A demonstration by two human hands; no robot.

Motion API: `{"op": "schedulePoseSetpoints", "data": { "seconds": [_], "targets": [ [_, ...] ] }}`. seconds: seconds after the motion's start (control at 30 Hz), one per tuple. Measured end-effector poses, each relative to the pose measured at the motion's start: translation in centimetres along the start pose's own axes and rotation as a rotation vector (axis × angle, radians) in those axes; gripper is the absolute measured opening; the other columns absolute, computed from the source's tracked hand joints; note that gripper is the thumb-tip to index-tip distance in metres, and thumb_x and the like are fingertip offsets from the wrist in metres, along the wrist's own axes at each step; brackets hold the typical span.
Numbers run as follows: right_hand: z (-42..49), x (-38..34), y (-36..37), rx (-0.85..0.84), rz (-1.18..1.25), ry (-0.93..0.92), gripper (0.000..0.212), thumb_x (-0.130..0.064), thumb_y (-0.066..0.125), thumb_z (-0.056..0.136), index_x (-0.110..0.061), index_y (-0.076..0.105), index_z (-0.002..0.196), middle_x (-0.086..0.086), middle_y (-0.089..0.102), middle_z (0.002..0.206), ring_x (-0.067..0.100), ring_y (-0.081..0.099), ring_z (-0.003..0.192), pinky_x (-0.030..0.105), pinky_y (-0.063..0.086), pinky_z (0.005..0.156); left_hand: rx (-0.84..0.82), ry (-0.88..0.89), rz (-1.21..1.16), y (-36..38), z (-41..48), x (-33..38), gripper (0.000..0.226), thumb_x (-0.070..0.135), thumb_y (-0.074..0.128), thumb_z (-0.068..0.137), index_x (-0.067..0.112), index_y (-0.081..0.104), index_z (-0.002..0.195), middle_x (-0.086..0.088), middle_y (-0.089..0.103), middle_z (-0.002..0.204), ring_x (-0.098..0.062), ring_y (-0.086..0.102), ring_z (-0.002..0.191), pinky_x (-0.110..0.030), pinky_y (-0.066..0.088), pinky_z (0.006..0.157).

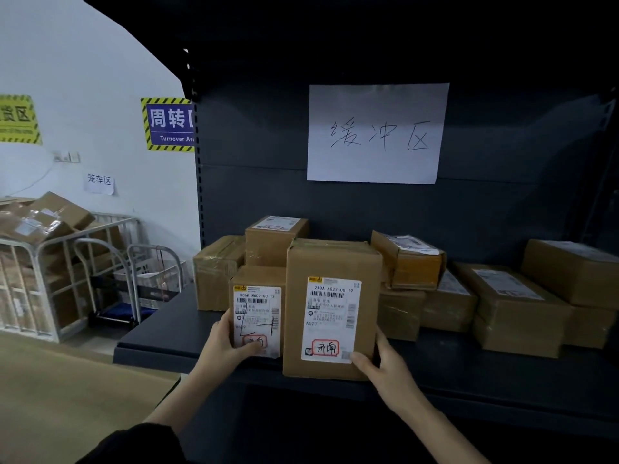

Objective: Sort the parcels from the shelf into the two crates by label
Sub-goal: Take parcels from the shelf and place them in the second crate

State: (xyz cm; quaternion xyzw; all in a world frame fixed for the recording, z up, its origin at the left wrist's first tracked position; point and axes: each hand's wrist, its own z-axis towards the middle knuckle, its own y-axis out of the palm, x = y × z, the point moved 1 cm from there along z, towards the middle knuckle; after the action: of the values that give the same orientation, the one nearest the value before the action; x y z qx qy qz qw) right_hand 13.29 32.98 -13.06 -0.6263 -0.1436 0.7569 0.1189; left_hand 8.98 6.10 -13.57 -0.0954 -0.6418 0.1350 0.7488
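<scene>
Cardboard parcels [216,272] sit on a dark shelf [157,336], and two of them stand upright at its front edge, side by side and touching. The small box [258,279] is on the left and the big box [331,262] on the right. Each faces the camera with a white label [331,316] that has a barcode and a red stamp [325,348] near the bottom.

The left hand [222,349] grips the small box at its lower left edge, with the thumb across the front of the label and the fingers hidden behind. The right hand [385,366] grips the big box at its lower right corner, with the thumb lying on the front by the label's corner. Whether either box is lifted off the shelf cannot be told.

Behind the small box are two more brown boxes, one taller than the other. To the right of the big box a tilted parcel [408,259] leans on a lower one, and further right flat boxes [512,306] are stacked against each other. A paper sign [376,133] with handwritten characters hangs on the shelf's back panel.

Off to the left, a metal cage cart [43,249] piled with boxes stands by the white wall, with a trolley [134,286] just beside it. A blue sign [170,123] and a yellow sign [18,118] are on the wall above.
</scene>
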Motion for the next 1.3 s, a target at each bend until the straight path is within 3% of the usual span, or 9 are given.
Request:
{"op": "schedulePoseSetpoints", "data": {
  "seconds": [0.13,0.23,0.3,0.43,0.57,0.73,0.9,1.07,1.3],
  "targets": [
    [-0.1,-1.3,-0.4,0.04,0.052,-0.039,0.045,-0.029,0.054,0.092,-0.044,0.031,0.127,-0.031,0.049,0.113,-0.013,0.047,0.103,0.003,0.042,0.076,0.036,0.02,-0.096,-1.3,-0.8,-0.4,0.064,0.053,0.077,0.055,0.032,0.057,0.112,-0.008,0.064,0.115,-0.021,0.066,0.1,-0.041,0.055,0.087],
    [0.0,-2.3,-0.3,0.051,0.069,-0.06,0.037,-0.036,0.051,0.091,-0.042,0.037,0.125,-0.03,0.051,0.112,-0.01,0.049,0.104,0.006,0.042,0.077,0.121,0.067,-0.216,-1.8,-1.7,0.7,0.038,0.031,0.068,0.082,0.03,0.053,0.117,-0.008,0.061,0.118,-0.021,0.065,0.1,-0.04,0.053,0.088],
    [0.2,-2.6,-0.1,0.06,0.093,-0.061,0.037,-0.038,0.05,0.091,-0.039,0.042,0.127,-0.024,0.055,0.112,-0.004,0.052,0.106,0.013,0.043,0.08,0.151,0.074,-0.302,-2.0,-2.1,1.4,0.036,0.017,0.058,0.09,0.022,0.049,0.124,-0.008,0.063,0.116,-0.02,0.065,0.098,-0.037,0.051,0.086],
    [0.4,-3.6,0.2,0.058,0.118,-0.064,0.032,-0.04,0.047,0.092,-0.038,0.044,0.123,-0.02,0.057,0.109,-0.004,0.052,0.1,0.011,0.041,0.076,0.171,0.065,-0.348,-2.9,-3.1,2.3,0.029,0.018,0.045,0.096,0.022,0.05,0.124,-0.003,0.067,0.103,-0.011,0.065,0.086,-0.024,0.051,0.072],
    [0.4,-4.6,0.7,0.015,0.156,-0.075,0.026,-0.036,0.05,0.092,-0.041,0.042,0.116,-0.027,0.054,0.101,-0.01,0.05,0.092,0.009,0.04,0.069,0.187,0.03,-0.328,-3.9,-4.0,2.2,0.034,0.015,0.036,0.099,0.021,0.049,0.13,-0.004,0.069,0.105,-0.013,0.066,0.09,-0.02,0.054,0.068],
    [0.8,-5.0,1.7,-0.039,0.184,-0.083,0.034,-0.035,0.052,0.092,-0.039,0.041,0.124,-0.02,0.056,0.107,-0.002,0.052,0.099,0.019,0.04,0.083,0.231,0.006,-0.303,-5.0,-5.8,2.2,0.035,0.015,0.035,0.099,0.025,0.051,0.128,0.002,0.073,0.094,-0.009,0.069,0.08,-0.021,0.052,0.066],
    [1.2,-5.5,3.3,-0.115,0.198,-0.118,0.032,-0.037,0.052,0.091,-0.039,0.042,0.121,-0.024,0.056,0.105,-0.002,0.052,0.101,0.019,0.041,0.084,0.304,0.015,-0.305,-6.5,-7.8,2.6,0.032,0.015,0.036,0.098,0.032,0.049,0.122,0.005,0.074,0.076,-0.004,0.069,0.067,-0.016,0.052,0.058],
    [1.3,-6.3,5.7,-0.222,0.229,-0.163,0.019,-0.035,0.052,0.091,-0.047,0.046,0.104,-0.025,0.057,0.104,-0.006,0.052,0.099,0.013,0.04,0.076,0.415,-0.005,-0.278,-8.1,-10.8,2.8,0.03,0.017,0.037,0.098,0.038,0.053,0.114,0.009,0.074,0.073,-0.003,0.066,0.067,-0.022,0.048,0.067],
    [1.1,-7.6,10.2,-0.372,0.276,-0.219,0.022,-0.033,0.055,0.09,-0.04,0.05,0.109,-0.023,0.059,0.105,-0.006,0.053,0.098,0.012,0.042,0.076,0.585,-0.014,-0.206,-11.2,-16.2,2.2,0.032,0.018,0.034,0.099,0.034,0.056,0.115,0.009,0.075,0.082,-0.009,0.068,0.081,-0.023,0.049,0.07]
  ]
}}
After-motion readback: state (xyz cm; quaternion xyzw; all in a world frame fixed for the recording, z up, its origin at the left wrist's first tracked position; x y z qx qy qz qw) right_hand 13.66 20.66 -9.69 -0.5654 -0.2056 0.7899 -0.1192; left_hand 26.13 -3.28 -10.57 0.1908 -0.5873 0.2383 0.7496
